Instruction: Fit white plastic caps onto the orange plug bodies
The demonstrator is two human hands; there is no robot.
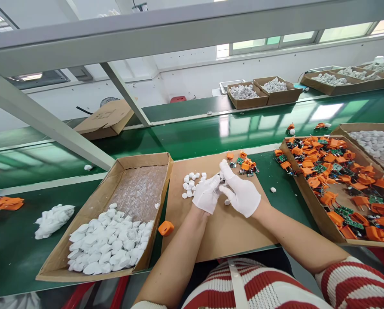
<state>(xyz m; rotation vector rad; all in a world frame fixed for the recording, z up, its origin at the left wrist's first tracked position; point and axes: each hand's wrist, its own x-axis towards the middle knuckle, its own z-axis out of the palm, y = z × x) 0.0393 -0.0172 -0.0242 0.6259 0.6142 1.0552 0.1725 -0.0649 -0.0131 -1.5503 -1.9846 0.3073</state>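
Both my hands wear white gloves and meet over a flat cardboard sheet point(230, 231) in front of me. My left hand point(206, 194) is curled, its fingers pinched against my right hand point(240, 191), which is also closed around a small part I cannot make out. A heap of small white plastic caps point(191, 183) lies just left of my hands. A little cluster of orange plug parts with green circuit boards point(245, 165) lies just beyond my right hand.
A cardboard tray point(97, 206) on the left holds many white shells. A loose orange part point(166, 228) lies beside it. A tray point(308, 193) on the right is full of orange plug parts. A green conveyor belt point(195, 133) runs behind, boxes of white parts beyond.
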